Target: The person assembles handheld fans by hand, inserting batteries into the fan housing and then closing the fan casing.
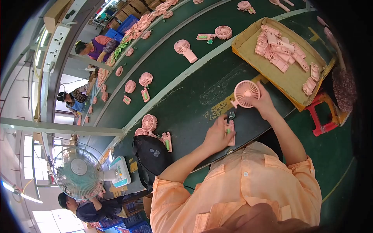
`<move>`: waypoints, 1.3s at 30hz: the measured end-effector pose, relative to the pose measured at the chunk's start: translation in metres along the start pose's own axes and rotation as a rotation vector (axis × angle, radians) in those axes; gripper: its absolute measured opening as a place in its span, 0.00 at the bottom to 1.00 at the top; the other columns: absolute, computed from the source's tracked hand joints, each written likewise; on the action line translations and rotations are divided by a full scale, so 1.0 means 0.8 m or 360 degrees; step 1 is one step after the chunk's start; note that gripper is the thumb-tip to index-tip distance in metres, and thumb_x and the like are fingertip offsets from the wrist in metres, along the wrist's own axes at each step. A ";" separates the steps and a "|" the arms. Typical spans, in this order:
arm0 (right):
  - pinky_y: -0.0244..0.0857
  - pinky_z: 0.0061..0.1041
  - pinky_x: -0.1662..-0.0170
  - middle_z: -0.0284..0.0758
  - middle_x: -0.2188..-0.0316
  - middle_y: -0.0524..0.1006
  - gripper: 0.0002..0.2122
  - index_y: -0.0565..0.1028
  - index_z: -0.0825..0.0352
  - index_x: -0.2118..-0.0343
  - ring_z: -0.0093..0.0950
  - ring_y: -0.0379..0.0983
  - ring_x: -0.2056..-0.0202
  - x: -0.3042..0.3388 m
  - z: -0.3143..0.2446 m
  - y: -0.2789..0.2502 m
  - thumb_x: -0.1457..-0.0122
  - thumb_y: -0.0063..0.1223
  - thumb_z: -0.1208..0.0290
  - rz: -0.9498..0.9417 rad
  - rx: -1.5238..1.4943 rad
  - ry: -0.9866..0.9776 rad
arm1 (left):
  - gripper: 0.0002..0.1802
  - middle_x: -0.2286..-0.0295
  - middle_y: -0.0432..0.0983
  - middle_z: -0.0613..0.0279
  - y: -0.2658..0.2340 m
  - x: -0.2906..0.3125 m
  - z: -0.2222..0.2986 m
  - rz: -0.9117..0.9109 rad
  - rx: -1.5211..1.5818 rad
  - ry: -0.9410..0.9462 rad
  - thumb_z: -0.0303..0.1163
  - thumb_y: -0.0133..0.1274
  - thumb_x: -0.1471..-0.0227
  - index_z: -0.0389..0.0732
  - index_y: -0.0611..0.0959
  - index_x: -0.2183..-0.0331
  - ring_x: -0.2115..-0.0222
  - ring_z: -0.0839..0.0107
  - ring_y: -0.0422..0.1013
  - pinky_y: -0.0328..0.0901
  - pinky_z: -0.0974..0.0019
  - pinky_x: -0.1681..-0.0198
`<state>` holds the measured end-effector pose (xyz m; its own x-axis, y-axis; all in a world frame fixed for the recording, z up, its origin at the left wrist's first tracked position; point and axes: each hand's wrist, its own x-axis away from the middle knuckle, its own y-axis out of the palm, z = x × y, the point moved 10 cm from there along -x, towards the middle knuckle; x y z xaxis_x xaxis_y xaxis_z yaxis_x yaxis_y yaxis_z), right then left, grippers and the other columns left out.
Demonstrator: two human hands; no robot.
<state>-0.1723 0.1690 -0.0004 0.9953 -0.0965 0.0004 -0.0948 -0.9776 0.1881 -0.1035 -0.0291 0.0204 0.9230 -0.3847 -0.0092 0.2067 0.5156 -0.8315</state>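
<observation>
Over the dark green bench, my right hand (264, 101) grips the rim of a round pink fan head (246, 93) with a spoked grille. My left hand (218, 134) is closed around a pink handle shell (231, 140) near the bench's front edge. Inside that shell a green part shows. A small dark green circuit board (232, 115) with wires sits between the two pieces, just beyond my left fingertips. Parts of the shell lie hidden under my left fingers.
A cardboard tray (248, 58) of pink handle shells stands at the right, above a red stool (321, 120). A black bag (152, 157) and several pink fans (149, 123) lie left. Beyond runs a green conveyor (167, 58) carrying fans; co-workers sit across it. A large desk fan (79, 169) stands far left.
</observation>
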 end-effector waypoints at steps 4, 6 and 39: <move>0.69 0.32 0.53 0.37 0.53 0.72 0.26 0.63 0.68 0.46 0.30 0.72 0.53 0.007 -0.056 0.010 0.48 0.58 0.73 -0.0257 -0.0914 0.0052 | 0.22 0.70 0.76 0.54 0.025 -0.036 -0.026 -0.0229 0.1009 -0.0287 0.35 0.49 0.43 0.34 0.68 0.51 0.71 0.65 0.74 0.69 0.65 0.68; 0.69 0.32 0.54 0.36 0.53 0.72 0.25 0.63 0.67 0.46 0.31 0.72 0.55 0.012 -0.077 0.009 0.46 0.58 0.69 -0.0381 -0.1089 -0.0040 | 0.17 0.70 0.75 0.62 0.055 -0.038 -0.002 -0.0586 0.2063 -0.0539 0.34 0.48 0.41 0.37 0.71 0.53 0.72 0.70 0.72 0.68 0.68 0.68; 0.63 0.25 0.47 0.40 0.53 0.71 0.47 0.49 0.79 0.39 0.25 0.69 0.52 0.059 -0.071 -0.040 0.56 0.70 0.67 -0.0173 -0.0199 0.0191 | 0.10 0.65 0.75 0.63 0.054 -0.019 0.106 -0.0682 0.2103 -0.0316 0.26 0.46 0.42 0.36 0.74 0.57 0.67 0.78 0.71 0.67 0.72 0.61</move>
<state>-0.1216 0.2065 0.0492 0.9953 0.0387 0.0893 0.0088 -0.9495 0.3136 -0.0813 0.0641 0.0314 0.7182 -0.6374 0.2790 0.5263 0.7600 0.3814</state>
